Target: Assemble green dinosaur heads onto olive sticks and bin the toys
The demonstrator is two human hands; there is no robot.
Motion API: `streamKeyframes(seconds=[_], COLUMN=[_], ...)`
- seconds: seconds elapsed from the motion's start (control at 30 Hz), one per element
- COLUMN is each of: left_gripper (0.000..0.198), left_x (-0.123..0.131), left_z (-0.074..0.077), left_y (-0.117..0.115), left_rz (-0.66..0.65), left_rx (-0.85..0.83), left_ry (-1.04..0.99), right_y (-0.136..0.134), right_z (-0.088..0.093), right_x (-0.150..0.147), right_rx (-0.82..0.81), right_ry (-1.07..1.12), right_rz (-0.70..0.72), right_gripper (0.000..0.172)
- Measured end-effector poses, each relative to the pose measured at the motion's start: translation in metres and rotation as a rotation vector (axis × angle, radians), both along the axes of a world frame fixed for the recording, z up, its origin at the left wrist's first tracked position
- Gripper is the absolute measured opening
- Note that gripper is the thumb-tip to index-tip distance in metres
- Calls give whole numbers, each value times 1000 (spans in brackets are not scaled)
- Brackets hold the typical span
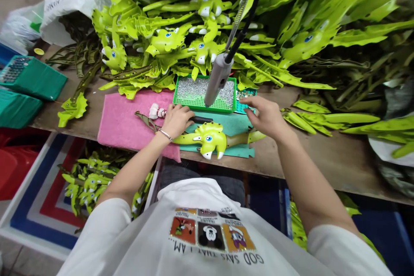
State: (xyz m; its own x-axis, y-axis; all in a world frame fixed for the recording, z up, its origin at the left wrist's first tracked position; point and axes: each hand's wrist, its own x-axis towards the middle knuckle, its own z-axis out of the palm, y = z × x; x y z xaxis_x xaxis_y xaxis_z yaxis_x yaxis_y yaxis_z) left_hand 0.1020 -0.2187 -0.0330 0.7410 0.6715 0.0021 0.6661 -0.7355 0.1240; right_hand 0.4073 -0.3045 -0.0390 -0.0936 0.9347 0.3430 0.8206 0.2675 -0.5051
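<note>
I read the left grip (177, 120) closed on a black handle (201, 119), just above the lime-green dinosaur figure (210, 140) on a teal mat (241, 123). The right grip (261, 116) is spread beside a green rhinestone tray (204, 93) (printed shirt (213, 241) reads "GOD SAYS THAT I AM").

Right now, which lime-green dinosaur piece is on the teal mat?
The horned one on the teal mat, separate from the heap beyond the green tray.
</note>
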Motion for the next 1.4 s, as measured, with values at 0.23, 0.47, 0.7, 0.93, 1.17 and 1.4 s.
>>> streamKeyframes(seconds=[0.23,0.47,0.7,0.93,1.17,1.4], left_gripper=[8,25,16,24,25,31], left_x=[4,53,120,111,89,70], left_z=[7,23,27,28,33,32], left_y=[-9,-41,-45,-64,-86,-101], left_rz=[187,258,898,1017,1093,1059], left_rx=[-102,-1085,-1662,-1778,-1830,-1873], left_ry=[-253,-948,-1552,-1801,-1759,-1695], right_y=[100,115,76,2,-29,-58], right_z=[-30,-40,0,24,16,13], right_x=[-30,-25,-24,-51,-71,-93], right_rx=[-138,-104,-87,-95,82,134], right_ry=[-328,-286,353,331,220,180], right_rz=[19,-24,-78,91,-2,-160], right_gripper=[28,20,13,16,19,22])
